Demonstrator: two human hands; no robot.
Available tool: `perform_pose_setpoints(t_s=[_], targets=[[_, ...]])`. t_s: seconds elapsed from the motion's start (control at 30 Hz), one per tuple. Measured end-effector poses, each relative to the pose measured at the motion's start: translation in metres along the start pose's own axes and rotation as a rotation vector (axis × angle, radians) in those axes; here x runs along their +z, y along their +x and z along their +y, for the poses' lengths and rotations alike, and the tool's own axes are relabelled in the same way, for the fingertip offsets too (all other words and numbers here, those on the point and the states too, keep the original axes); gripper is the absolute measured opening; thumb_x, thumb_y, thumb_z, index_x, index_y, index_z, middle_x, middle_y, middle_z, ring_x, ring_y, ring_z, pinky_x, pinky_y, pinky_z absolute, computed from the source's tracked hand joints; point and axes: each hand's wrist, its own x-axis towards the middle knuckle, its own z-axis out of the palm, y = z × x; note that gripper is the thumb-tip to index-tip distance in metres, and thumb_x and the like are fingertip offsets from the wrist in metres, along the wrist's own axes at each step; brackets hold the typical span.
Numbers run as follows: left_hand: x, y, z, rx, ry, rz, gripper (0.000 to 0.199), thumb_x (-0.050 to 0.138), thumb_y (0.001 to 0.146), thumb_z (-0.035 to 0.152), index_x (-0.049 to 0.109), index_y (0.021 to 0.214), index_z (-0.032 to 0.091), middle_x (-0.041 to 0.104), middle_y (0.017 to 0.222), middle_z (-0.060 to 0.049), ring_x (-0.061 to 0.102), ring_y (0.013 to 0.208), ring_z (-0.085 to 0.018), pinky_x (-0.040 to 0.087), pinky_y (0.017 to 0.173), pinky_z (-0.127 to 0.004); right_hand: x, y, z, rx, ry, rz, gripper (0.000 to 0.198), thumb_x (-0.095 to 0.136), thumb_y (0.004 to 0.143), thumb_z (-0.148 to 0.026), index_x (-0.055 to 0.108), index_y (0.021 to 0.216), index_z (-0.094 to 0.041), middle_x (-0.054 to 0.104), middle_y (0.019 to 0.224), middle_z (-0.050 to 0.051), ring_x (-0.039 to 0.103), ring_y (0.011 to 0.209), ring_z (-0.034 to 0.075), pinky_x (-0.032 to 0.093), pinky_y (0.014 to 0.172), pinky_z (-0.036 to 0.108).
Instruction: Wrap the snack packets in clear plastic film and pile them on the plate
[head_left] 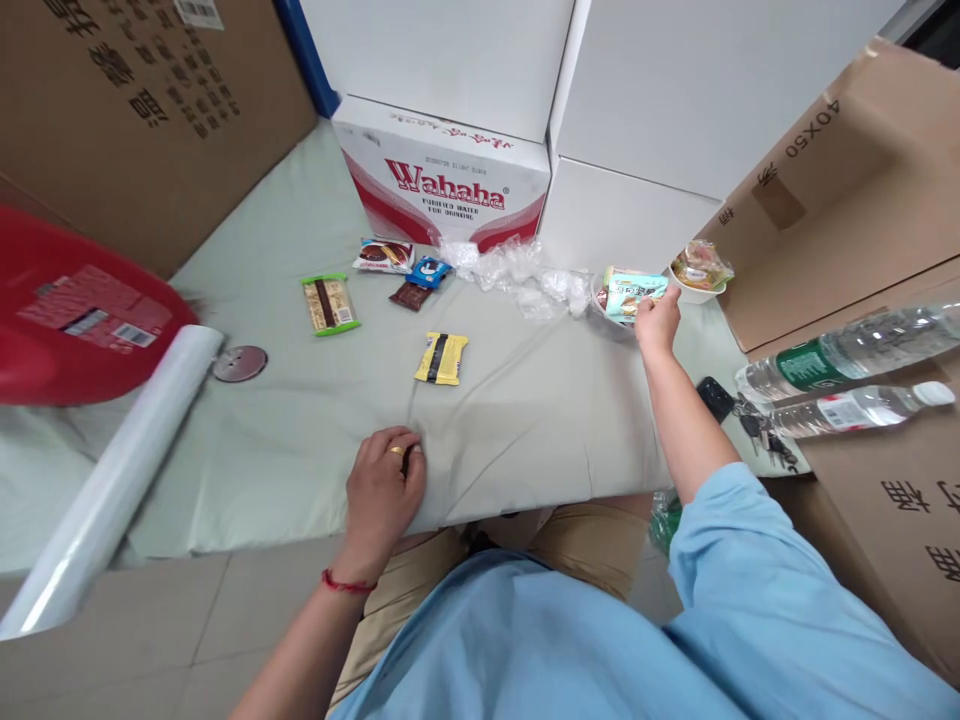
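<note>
My right hand is closed on the edge of a light-blue snack packet, holding it over a clear plastic bowl. A brownish item is partly visible in the bowl behind the packet. My left hand rests near the table's front edge with its fingers curled; a dark spot shows beside the thumb, and what it holds, if anything, is hidden. Ahead of that hand lies a yellow snack packet. Farther back are a green-edged packet, a white-and-brown packet, a blue packet and a dark brown packet.
Crumpled clear wrap lies before a Wahaha carton. A white bowl holds wrapped food. Two plastic bottles and keys are right. A red container, white roll and round disc are left.
</note>
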Motion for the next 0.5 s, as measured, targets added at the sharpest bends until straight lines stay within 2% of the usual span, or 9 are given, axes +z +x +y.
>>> perform_pose_setpoints(t_s=[0.1,0.17,0.23,0.3,0.43,0.5], targets=[[0.0,0.0,-0.001,0.024,0.006,0.001,0.021,0.05,0.1,0.023,0.07,0.097,0.02,0.071,0.106,-0.011,0.065,0.1,-0.027,0.053,0.093,-0.042,-0.003,-0.012,-0.003,0.17,0.015,-0.036,0.037,0.05,0.092,-0.023,0.051,0.128,-0.013,0.071,0.11,0.021,0.065,0.101,0.032,0.051,0.09,0.043],[0.0,0.0,-0.001,0.03,0.01,0.002,0.021,0.05,0.1,0.023,0.07,0.096,0.02,0.071,0.105,-0.011,0.065,0.1,-0.027,0.053,0.092,-0.042,-0.007,-0.017,-0.003,0.18,-0.02,-0.056,0.035,0.052,0.093,-0.025,0.053,0.125,-0.012,0.07,0.109,0.021,0.063,0.103,0.033,0.05,0.092,0.045],[0.0,0.0,-0.002,0.029,0.014,0.004,0.021,0.05,0.099,0.022,0.07,0.096,0.02,0.071,0.105,-0.011,0.065,0.099,-0.027,0.053,0.092,-0.042,-0.014,-0.022,-0.002,0.151,-0.083,-0.041,0.035,0.056,0.092,-0.029,0.056,0.123,-0.012,0.068,0.109,0.022,0.059,0.109,0.036,0.048,0.097,0.05],[0.001,0.0,-0.001,0.021,0.019,0.0,0.02,0.051,0.099,0.022,0.071,0.097,0.02,0.071,0.105,-0.012,0.064,0.099,-0.028,0.053,0.093,-0.043,-0.021,-0.026,-0.001,0.111,-0.139,0.012,0.04,0.062,0.091,-0.033,0.058,0.124,-0.012,0.064,0.118,0.024,0.052,0.119,0.039,0.045,0.101,0.055],[0.002,-0.001,-0.001,0.017,0.031,0.002,0.02,0.051,0.097,0.021,0.071,0.097,0.02,0.072,0.106,-0.012,0.064,0.1,-0.029,0.054,0.092,-0.044,-0.036,-0.039,-0.008,-0.036,-0.165,0.12,0.061,0.066,0.09,-0.035,0.05,0.145,-0.014,0.049,0.142,0.027,0.042,0.129,0.04,0.042,0.103,0.056],[0.001,-0.001,-0.001,0.02,0.031,0.005,0.02,0.051,0.098,0.021,0.071,0.097,0.019,0.072,0.106,-0.012,0.064,0.101,-0.029,0.054,0.093,-0.044,-0.041,-0.049,-0.015,-0.158,-0.177,0.077,0.05,0.058,0.097,-0.034,0.055,0.142,-0.015,0.051,0.14,0.024,0.044,0.126,0.038,0.04,0.104,0.054]])
